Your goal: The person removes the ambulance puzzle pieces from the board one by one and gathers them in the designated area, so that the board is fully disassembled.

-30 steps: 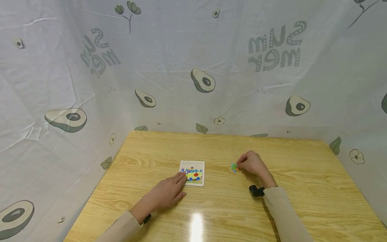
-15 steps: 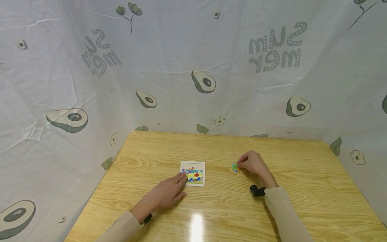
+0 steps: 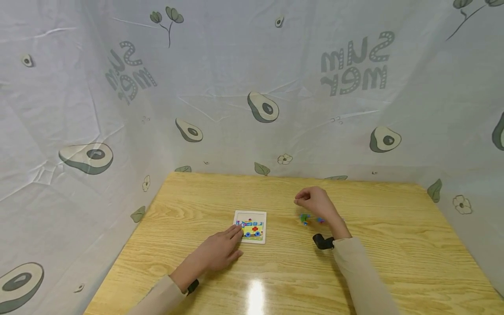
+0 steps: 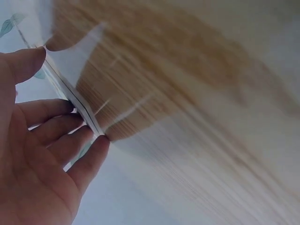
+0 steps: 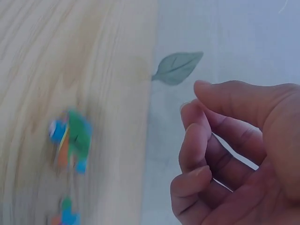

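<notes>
A white-framed picture puzzle (image 3: 256, 240) lies left of the table's middle, partly filled with a yellow ambulance picture. My left hand (image 3: 220, 249) rests flat with its fingertips on the puzzle's left edge; in the left wrist view the fingers (image 4: 56, 112) touch the thin side of the board. My right hand (image 3: 316, 203) is raised beyond the loose puzzle pieces, fingers loosely bent. Nothing shows between its thumb and fingertips in the right wrist view. A green and blue puzzle piece (image 5: 78, 136) and a smaller blue one (image 5: 70, 216) lie on the table.
The wooden table (image 3: 197, 192) meets a pale curtain (image 3: 220, 87) printed with avocados and leaves at the back and sides. In the head view, another small blue and red piece (image 3: 320, 220) lies just left of the right wrist.
My right hand has lifted off the loose pieces and moved up and left, uncovering a piece beneath it. The left hand and the puzzle board stay in place.
</notes>
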The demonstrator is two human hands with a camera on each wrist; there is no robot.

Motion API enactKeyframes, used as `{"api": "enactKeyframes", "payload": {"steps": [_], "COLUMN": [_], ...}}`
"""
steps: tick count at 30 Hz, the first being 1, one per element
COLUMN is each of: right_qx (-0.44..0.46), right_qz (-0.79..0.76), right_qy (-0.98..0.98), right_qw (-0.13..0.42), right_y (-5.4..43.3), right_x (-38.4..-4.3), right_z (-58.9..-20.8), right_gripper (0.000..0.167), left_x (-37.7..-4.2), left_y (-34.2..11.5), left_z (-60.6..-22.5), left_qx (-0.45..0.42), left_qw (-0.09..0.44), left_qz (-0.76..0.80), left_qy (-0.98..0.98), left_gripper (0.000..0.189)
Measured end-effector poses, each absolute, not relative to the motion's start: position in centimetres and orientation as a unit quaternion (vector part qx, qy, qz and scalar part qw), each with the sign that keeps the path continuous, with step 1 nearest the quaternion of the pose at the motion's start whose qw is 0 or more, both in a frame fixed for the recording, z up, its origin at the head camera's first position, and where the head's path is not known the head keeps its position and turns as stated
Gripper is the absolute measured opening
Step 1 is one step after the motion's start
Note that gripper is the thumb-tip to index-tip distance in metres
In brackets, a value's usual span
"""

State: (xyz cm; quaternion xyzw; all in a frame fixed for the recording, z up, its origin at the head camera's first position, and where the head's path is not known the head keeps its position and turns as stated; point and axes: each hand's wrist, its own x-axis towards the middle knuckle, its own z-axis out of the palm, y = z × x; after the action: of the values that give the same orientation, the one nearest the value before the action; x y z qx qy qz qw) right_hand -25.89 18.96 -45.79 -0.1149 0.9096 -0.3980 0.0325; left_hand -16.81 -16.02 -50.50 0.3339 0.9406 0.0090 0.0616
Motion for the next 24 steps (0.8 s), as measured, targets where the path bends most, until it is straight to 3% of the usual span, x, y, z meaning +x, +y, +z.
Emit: {"api": "enactKeyframes", "payload": {"steps": [24], "right_qx": [-0.180], "right_qz": [-0.403], "right_qy": [0.894], "right_qw": [0.078], "right_y": [10.4], "right_x": [-24.6], "right_z": [-48.5], "right_gripper": [0.006], "left_x": [-16.4], "left_y": [-13.9], "left_z": [-50.1], "left_qx": [0.349], "left_qw": [0.071], "left_qz": [0.031], "left_qy": [0.934], "left_gripper": [0.067]}}
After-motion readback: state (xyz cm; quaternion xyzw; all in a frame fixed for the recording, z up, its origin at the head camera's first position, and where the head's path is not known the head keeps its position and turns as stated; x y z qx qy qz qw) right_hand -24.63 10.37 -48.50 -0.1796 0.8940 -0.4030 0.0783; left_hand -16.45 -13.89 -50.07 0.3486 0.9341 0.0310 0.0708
